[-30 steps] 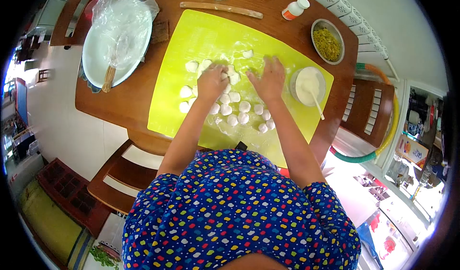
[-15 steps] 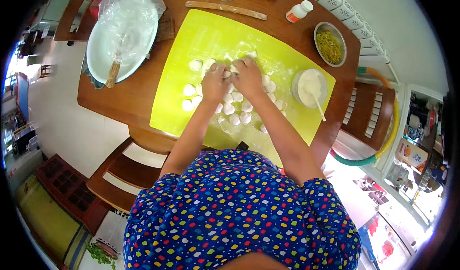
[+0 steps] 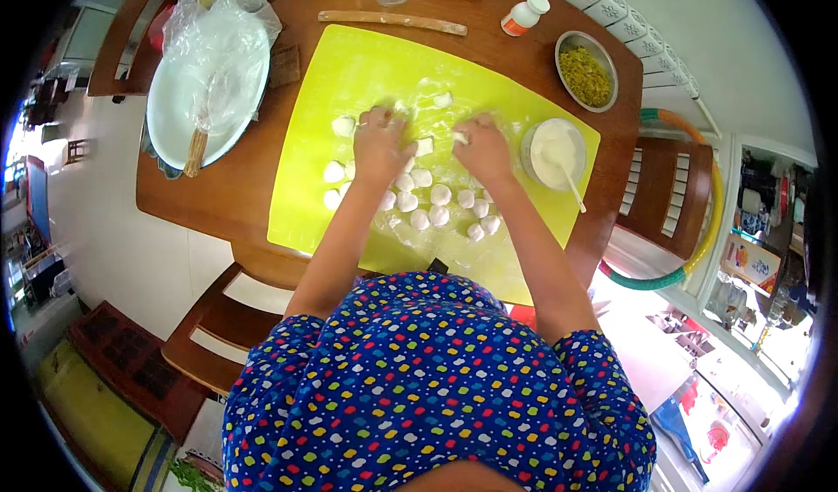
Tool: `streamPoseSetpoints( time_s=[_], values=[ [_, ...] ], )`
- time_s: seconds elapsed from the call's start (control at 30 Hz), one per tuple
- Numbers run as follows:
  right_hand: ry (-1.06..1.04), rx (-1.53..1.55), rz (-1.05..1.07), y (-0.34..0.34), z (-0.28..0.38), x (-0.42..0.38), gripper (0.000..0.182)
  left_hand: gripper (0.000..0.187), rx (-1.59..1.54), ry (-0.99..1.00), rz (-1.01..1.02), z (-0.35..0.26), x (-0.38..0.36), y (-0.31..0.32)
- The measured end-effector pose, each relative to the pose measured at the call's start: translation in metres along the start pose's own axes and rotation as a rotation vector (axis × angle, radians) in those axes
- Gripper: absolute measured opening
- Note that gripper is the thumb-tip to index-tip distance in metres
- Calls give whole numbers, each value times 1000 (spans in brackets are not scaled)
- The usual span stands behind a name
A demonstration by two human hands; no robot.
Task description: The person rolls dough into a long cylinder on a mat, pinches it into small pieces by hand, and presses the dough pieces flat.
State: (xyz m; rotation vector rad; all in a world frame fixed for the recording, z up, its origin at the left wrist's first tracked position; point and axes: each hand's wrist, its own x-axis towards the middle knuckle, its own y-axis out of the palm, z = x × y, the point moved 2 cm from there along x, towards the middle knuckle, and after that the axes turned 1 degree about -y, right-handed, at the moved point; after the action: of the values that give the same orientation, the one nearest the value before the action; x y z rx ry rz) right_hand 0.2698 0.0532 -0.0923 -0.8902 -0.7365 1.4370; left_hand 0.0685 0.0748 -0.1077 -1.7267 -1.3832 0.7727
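Note:
Many small pieces of white dough lie on the floury yellow-green mat point(image 3: 305, 204). My left hand point(image 3: 381, 147) rests palm down among them, fingers apart and thumb stretched toward a squarish dough piece point(image 3: 424, 146). What lies beneath its palm is hidden. To the right, my right hand point(image 3: 485, 150) has its fingers bent around a small dough piece point(image 3: 460, 137), which shows at the fingertips. Nearer to me, a group of rounded dough pieces point(image 3: 439, 215) lies between my forearms. A single dough piece point(image 3: 443, 100) sits beyond the hands.
A bowl of white flour point(image 3: 529, 154) with a spoon stands on the mat's right side. Behind it are a bowl of yellow-green filling point(image 3: 586, 75) and a white bottle point(image 3: 525, 14). A rolling pin point(image 3: 393, 22) lies beyond the mat; a large white basin point(image 3: 166, 112) stands left.
My hands have moved apart from close together at the middle of the mat. The dough between them is now uncovered, and some pieces have shifted. The view has moved slightly.

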Motion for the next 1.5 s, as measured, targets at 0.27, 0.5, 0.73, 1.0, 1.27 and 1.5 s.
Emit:
streamPoseSetpoints(
  time_s=[0.27,0.5,0.73,1.0,1.27,1.5],
  values=[
    [-111,-53,172,23,-1,-4,24,70,250,306,12,-2,11,32],
    [-175,-210,147,2,22,-7,58,45,-125,519,-121,-10,51,40],
    [-289,-325,28,43,-2,-14,105,24,161,568,89,-20,78,45],
    [-171,166,-135,36,-27,3,55,43,-420,54,72,-2,55,33],
    [-197,-67,-117,49,40,59,53,56,-202,232,-204,-4,28,18],
    [-306,-263,123,49,35,69,57,66,41,-147,-403,78,-49,-20]
  ],
)
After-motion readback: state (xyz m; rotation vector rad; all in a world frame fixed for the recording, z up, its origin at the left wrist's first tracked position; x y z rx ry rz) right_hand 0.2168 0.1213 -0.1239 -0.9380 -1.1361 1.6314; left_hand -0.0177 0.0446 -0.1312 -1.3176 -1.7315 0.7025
